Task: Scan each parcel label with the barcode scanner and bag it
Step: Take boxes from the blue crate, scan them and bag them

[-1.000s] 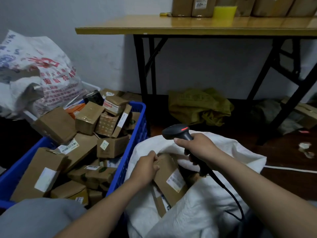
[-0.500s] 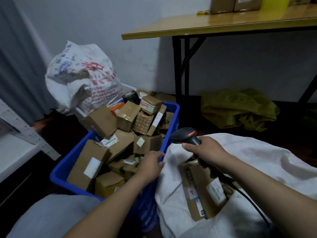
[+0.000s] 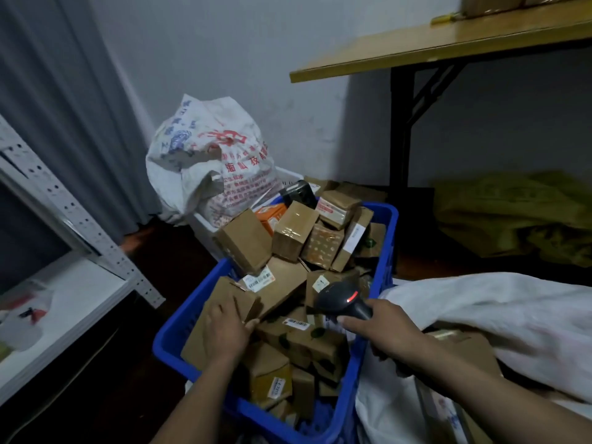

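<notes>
Swinging from the white sack, the left grip is landing on a cardboard parcel in the blue crate, hold unclear, the right grip clutching the barcode scanner, and yanking risks toppling neighbouring boxes.

Dim room, pale grey wall, grey curtain, wooden table, white metal shelving, dark floor

scanner grip hidden, pkg labels illegible, table cut off rt
</notes>
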